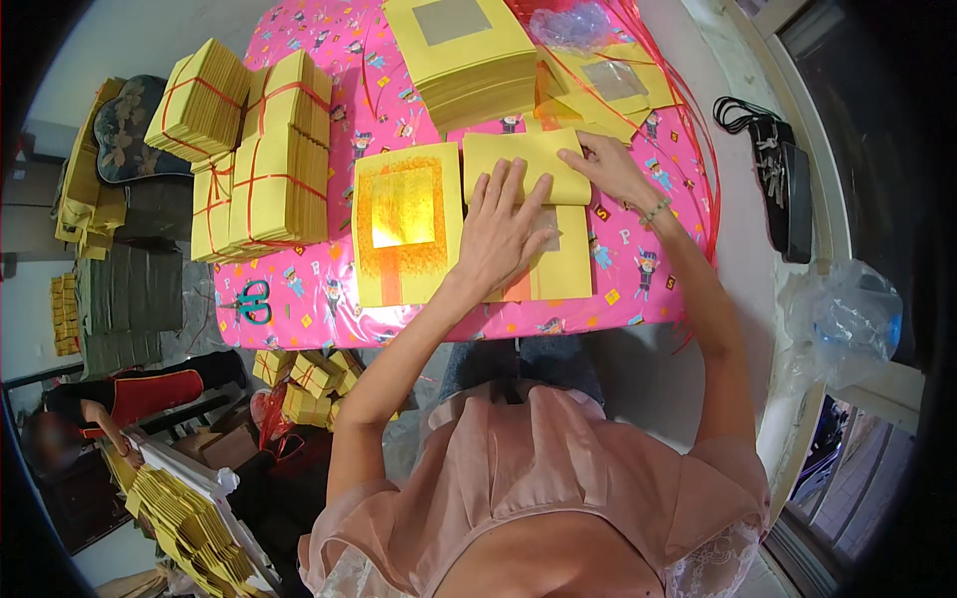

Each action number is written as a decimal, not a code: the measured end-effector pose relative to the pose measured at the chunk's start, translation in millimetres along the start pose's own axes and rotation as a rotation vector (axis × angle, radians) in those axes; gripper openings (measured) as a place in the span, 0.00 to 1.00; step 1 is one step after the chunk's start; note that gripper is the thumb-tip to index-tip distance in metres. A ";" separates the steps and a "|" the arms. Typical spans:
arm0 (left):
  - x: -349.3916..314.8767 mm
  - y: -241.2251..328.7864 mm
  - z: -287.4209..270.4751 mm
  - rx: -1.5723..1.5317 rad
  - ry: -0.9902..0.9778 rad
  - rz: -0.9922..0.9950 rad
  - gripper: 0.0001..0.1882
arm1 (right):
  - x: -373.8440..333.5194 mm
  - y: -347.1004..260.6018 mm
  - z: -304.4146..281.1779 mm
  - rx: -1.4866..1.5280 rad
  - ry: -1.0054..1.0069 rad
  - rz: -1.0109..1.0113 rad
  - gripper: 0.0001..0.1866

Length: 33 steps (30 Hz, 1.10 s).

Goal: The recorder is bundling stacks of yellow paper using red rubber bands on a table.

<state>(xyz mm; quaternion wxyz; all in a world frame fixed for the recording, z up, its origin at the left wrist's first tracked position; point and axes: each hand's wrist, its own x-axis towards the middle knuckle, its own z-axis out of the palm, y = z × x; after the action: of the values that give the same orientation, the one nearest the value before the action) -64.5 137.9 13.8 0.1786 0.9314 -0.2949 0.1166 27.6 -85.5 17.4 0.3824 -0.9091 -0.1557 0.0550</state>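
Observation:
A yellow paper sheet (pixel 570 184) lies on the pink table cover, its far part folded over toward me. My left hand (pixel 505 219) rests flat across the sheet with the fingers spread. At the fold's right end, my right hand (pixel 608 167) grips the paper edge between thumb and fingers. Beneath the fold, a silver patch shows partly on the lower paper (pixel 570 269). Just left of it lies a yellow sheet with a shiny gold square (pixel 404 214) framed in orange. A tall stack of yellow paper (pixel 474 85) stands beyond my hands.
Tied yellow paper bundles (pixel 284 159) stand at the table's left, with green-handled scissors (pixel 255 302) nearby. Red strings (pixel 698 130) and loose sheets (pixel 613 80) lie at the far right. Keys (pixel 770 164) hang at right. Another person (pixel 150 394) handles yellow paper at lower left.

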 end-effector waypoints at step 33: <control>-6.3 6.2 18.4 -0.052 -0.047 -0.118 0.43 | 44.6 -18.4 51.2 -0.382 0.061 -0.346 0.14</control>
<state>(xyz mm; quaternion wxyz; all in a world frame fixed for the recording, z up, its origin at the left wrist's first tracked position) -71.2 129.0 -3.4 0.2022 0.9448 -0.2464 0.0760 54.1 -24.2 -4.6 0.2122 -0.9259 -0.3047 -0.0692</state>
